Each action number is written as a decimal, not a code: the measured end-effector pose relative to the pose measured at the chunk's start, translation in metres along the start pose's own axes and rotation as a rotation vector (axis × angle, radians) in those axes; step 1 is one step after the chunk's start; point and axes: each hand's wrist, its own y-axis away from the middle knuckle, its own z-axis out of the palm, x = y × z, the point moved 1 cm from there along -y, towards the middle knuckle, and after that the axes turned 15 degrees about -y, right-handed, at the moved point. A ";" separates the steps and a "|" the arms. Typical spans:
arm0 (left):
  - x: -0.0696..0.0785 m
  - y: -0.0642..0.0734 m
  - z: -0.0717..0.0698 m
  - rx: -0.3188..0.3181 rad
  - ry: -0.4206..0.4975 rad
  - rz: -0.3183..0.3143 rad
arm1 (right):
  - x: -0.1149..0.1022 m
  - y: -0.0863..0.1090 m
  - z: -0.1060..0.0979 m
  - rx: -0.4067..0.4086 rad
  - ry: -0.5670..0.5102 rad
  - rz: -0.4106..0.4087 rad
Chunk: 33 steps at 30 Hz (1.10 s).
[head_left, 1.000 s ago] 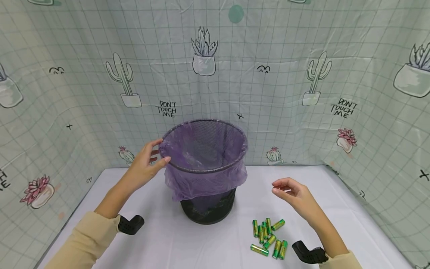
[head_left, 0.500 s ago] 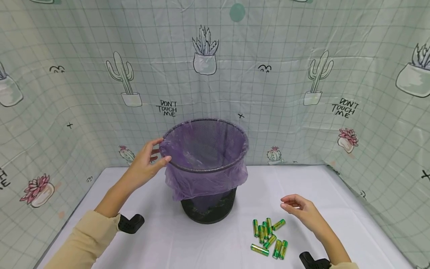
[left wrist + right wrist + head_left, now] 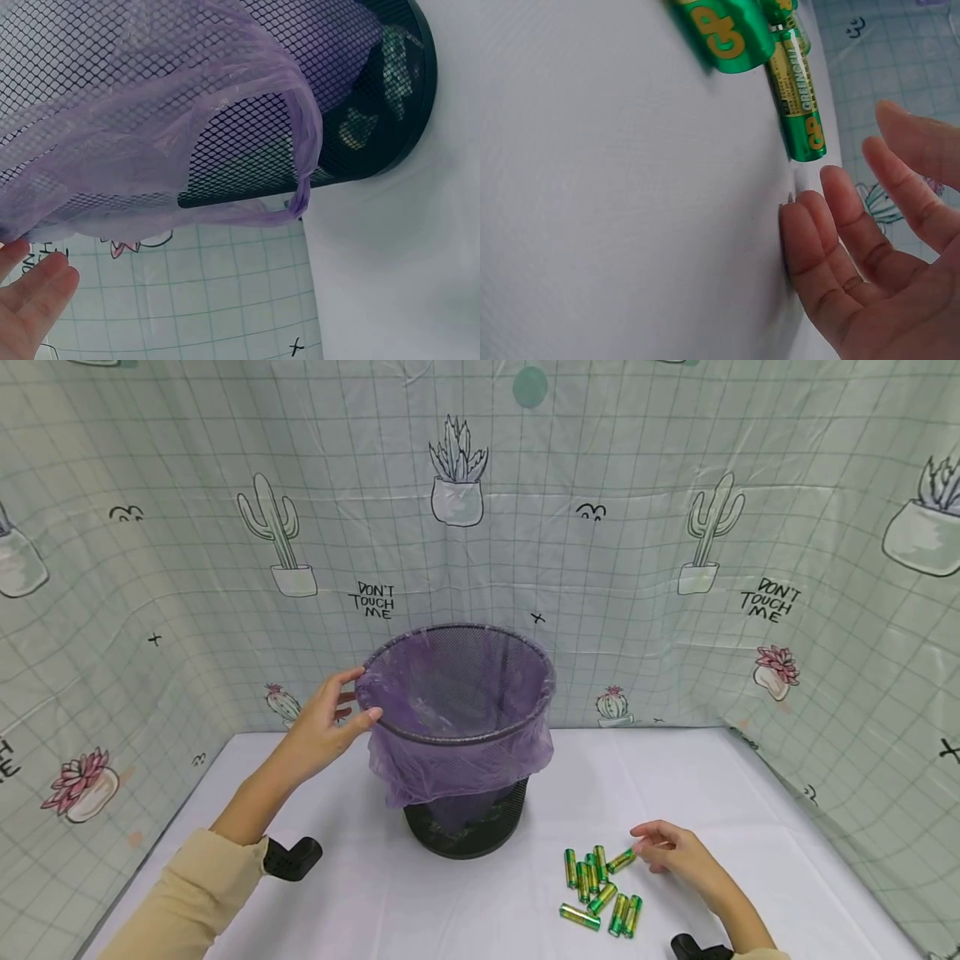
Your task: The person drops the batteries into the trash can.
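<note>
A black mesh wastebasket point(image 3: 491, 831) stands upright on the table, lined with a translucent purple bin bag point(image 3: 457, 768) folded over its rim. My left hand point(image 3: 326, 727) holds the basket's rim at the left, thumb over the edge and index fingertip against it. In the left wrist view, my other left fingers point(image 3: 41, 300) lie outside the bag, fairly straight. Several green-and-gold GP batteries point(image 3: 602, 900) lie in a loose group right of the basket. My right hand point(image 3: 678, 856) is low beside them, fingers loosely bent, fingertips close to the end of the rightmost upper battery point(image 3: 799, 97).
A white cloth covers the table point(image 3: 337, 893). Grid-patterned curtains point(image 3: 600, 635) with cactus drawings hang behind it and on both sides. A black wrist device point(image 3: 292, 860) is strapped to the left forearm, and another wrist device point(image 3: 697, 950) sits on the right.
My right hand has come down and slightly to the right, from above the table to beside the batteries. My left hand, the basket and the batteries stay where they were.
</note>
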 end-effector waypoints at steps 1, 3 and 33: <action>0.000 0.000 0.000 0.001 0.001 0.000 | 0.002 -0.001 0.000 0.000 0.009 0.008; -0.001 0.000 0.000 0.003 0.002 -0.001 | 0.004 -0.001 0.000 0.007 0.022 0.019; 0.000 -0.001 0.000 -0.005 0.018 0.008 | 0.013 -0.006 0.007 0.000 0.193 -0.090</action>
